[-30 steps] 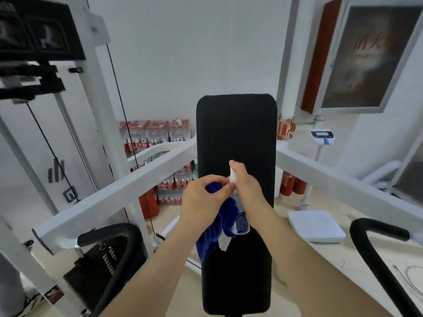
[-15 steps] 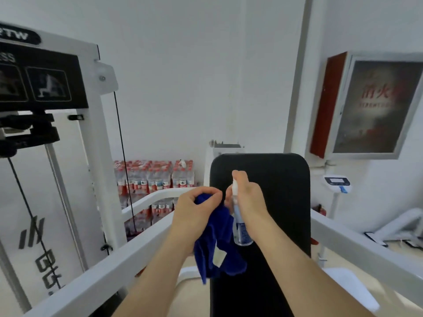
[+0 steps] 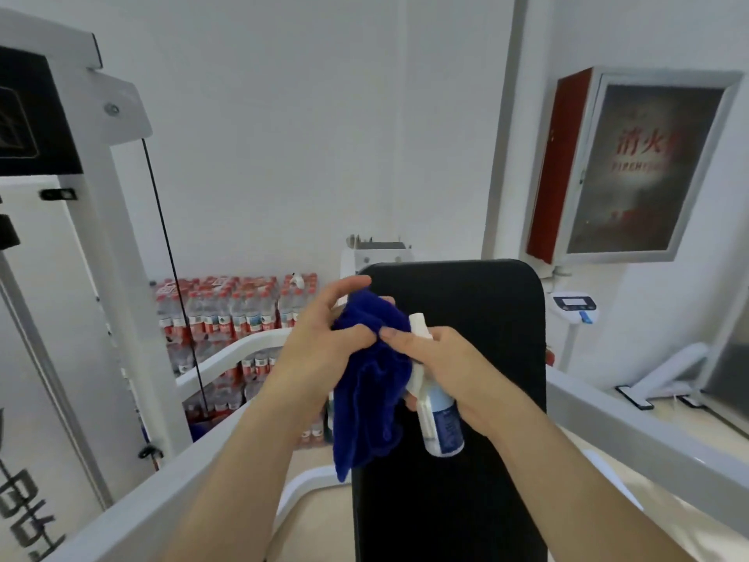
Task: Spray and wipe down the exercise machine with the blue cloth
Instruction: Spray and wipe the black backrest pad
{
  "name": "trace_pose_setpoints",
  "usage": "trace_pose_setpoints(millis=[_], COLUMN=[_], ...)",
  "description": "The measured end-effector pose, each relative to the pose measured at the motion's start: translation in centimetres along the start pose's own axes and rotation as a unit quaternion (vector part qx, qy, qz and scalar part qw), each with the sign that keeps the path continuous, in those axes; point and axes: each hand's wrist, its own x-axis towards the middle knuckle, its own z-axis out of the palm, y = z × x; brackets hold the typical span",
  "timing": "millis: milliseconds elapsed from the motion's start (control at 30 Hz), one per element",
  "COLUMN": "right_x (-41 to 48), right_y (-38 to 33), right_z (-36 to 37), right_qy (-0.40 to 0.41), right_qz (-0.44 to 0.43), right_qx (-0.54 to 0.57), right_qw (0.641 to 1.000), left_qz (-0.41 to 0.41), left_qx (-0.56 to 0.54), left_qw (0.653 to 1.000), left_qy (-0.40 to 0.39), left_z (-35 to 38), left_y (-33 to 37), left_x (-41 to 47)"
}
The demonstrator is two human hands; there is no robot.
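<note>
Pinching the blue cloth [image 3: 371, 383] in the left hand [image 3: 320, 350], clasping the spray bottle [image 3: 444, 423] in the right hand [image 3: 458, 375], seemingly readying to aim at the black pad [image 3: 486, 310].

Floor [image 3: 320, 525]: pale cream, showing between the white rails and along the right wall.
Bottle packs [image 3: 227, 310]: shrink-wrapped water bottles with red labels, stacked in layers on the floor against the back wall.
Exercise machine [image 3: 121, 298]: its white upright stands on the floor at left, just in front of the packs.
Bench [image 3: 466, 500]: black padded slab, centre.
Scale [image 3: 573, 308]: white column by the right wall; its foot is hidden.
Tube frame [image 3: 664, 371]: white, resting on the floor at right on dark-tipped feet.
</note>
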Motion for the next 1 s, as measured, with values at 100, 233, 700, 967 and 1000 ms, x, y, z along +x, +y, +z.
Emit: trace_pose_setpoints(millis=[100,233,700,967,1000], right_x=[0.7,1.7,4.7,3.8,3.7], right_y=[-1.3,-4.6,2.4,2.6,2.1], right_z=[-1.4,-3.6,-3.8,-7.1,-7.8], right_qy=[0.146,0.247,0.267,0.327,0.341], right_qz=[-0.059,-0.13,-0.019,-0.059,-0.079], right_qx=[0.028,-0.047,-0.264,-0.176,-0.145], right_qw=[0.987,0.959,0.927,0.926,0.925], left_qz=[0.043,0.082,0.204,0.2,0.211], left_qx=[0.221,0.397,0.532,0.606,0.613], left_qw=[0.974,0.914,0.792,0.74,0.734], left_qy=[0.022,0.037,0.218,0.211,0.202], left_z=[-0.5,-1.3,3.7,5.6,5.8], left_y=[1.3,4.6,-10.2,-8.4,-7.6], left_x=[1.9,5.3,5.4,7.3,8.1])
